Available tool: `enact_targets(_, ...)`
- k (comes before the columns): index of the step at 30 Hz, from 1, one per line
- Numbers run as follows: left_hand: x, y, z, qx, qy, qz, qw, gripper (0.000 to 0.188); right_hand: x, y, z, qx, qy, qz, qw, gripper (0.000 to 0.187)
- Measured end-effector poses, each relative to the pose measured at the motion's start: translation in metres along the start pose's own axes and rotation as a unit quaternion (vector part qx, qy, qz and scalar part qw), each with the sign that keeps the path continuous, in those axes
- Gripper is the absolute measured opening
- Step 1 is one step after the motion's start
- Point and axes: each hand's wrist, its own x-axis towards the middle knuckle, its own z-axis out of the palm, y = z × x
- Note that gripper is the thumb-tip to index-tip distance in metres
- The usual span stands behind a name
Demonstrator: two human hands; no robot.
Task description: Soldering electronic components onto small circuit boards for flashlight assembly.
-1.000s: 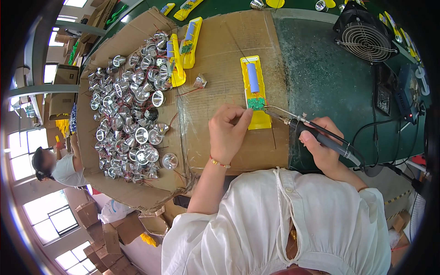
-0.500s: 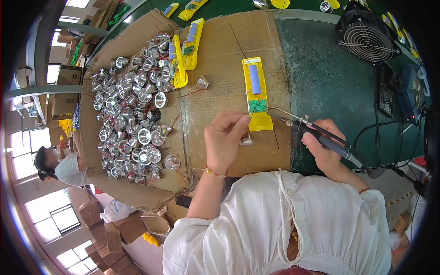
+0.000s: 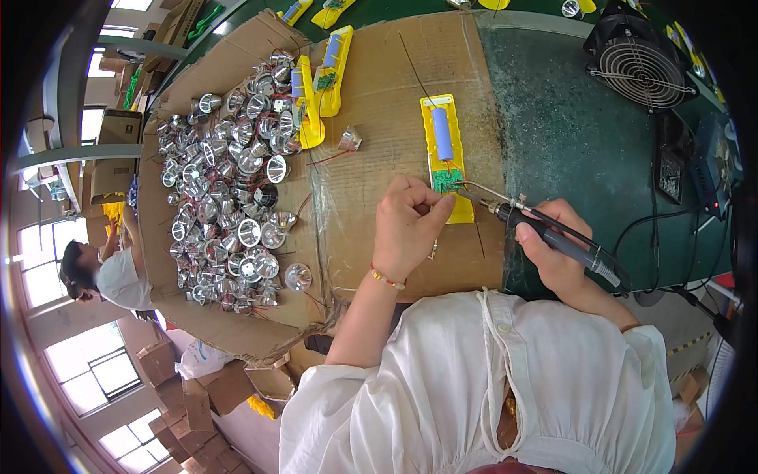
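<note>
A yellow plastic housing [image 3: 461, 211] lies on the cardboard before me, with a blue cylindrical battery [image 3: 442, 136] and a small green circuit board [image 3: 446, 179] in it. My left hand [image 3: 409, 221] is closed in a pinch at the board's near edge, apparently on a thin wire; its fingertips hide most of it. Below that hand, part of a silver reflector lamp [image 3: 433, 250] shows. My right hand [image 3: 553, 241] grips a soldering iron [image 3: 570, 251] that has a thin metal feed tube [image 3: 493, 192] alongside. The tube's bent end and the iron's tip meet the board's right side.
At left, a cardboard box [image 3: 229, 336] holds many silver reflector lamps with wires. One loose lamp [image 3: 350, 139] and more yellow housings [image 3: 335, 71] lie beyond. A black fan [image 3: 641, 73] and a blue-grey soldering station [image 3: 711, 170] with cables stand at right. Another person [image 3: 122, 276] is far left.
My left hand has moved right and slightly up, closer to the board, now covering most of the reflector lamp. The housing has tilted slightly. The soldering iron stays at the board.
</note>
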Motion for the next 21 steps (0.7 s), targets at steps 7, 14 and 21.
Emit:
enact_targets(7, 0.001, -0.002, -0.002, -0.006, -0.005, -0.006, 1.0, 0.012, -0.006, 0.008, -0.009, 0.021, 0.038, -0.011, 0.999, 0.019)
enact_targets(14, 0.001, 0.0, -0.001, -0.007, 0.001, -0.01, 1.0, 0.013, -0.008, 0.015, -0.017, 0.061, 0.072, -0.023, 0.995, 0.018)
enact_targets(21, -0.005, 0.008, -0.016, 0.002, 0.036, -0.034, 0.999, 0.016, 0.001, 0.026, -0.028, 0.077, 0.124, -0.025, 0.989, 0.017)
